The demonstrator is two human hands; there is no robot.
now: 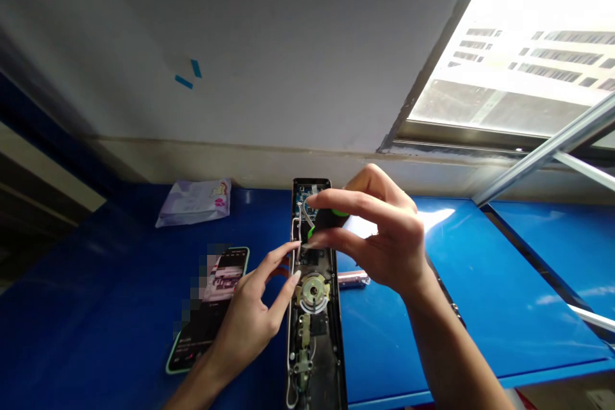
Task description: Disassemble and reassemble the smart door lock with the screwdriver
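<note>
A long black door-lock body (317,333) lies opened on the blue table (480,295), showing a blue circuit board at its far end and a round brass-coloured gear (312,291) in the middle. My right hand (379,237) hovers above its upper half, fingers closed on a black and green screwdriver handle (329,218). My left hand (254,314) rests at the lock's left edge, thumb and forefinger apart, their tips touching the frame beside white wires (294,234).
A phone (211,307) with a lit screen lies left of the lock, partly under my left hand. A white and purple packet (195,202) lies near the wall. A small shiny part (353,279) lies right of the lock. A window frame stands at the right.
</note>
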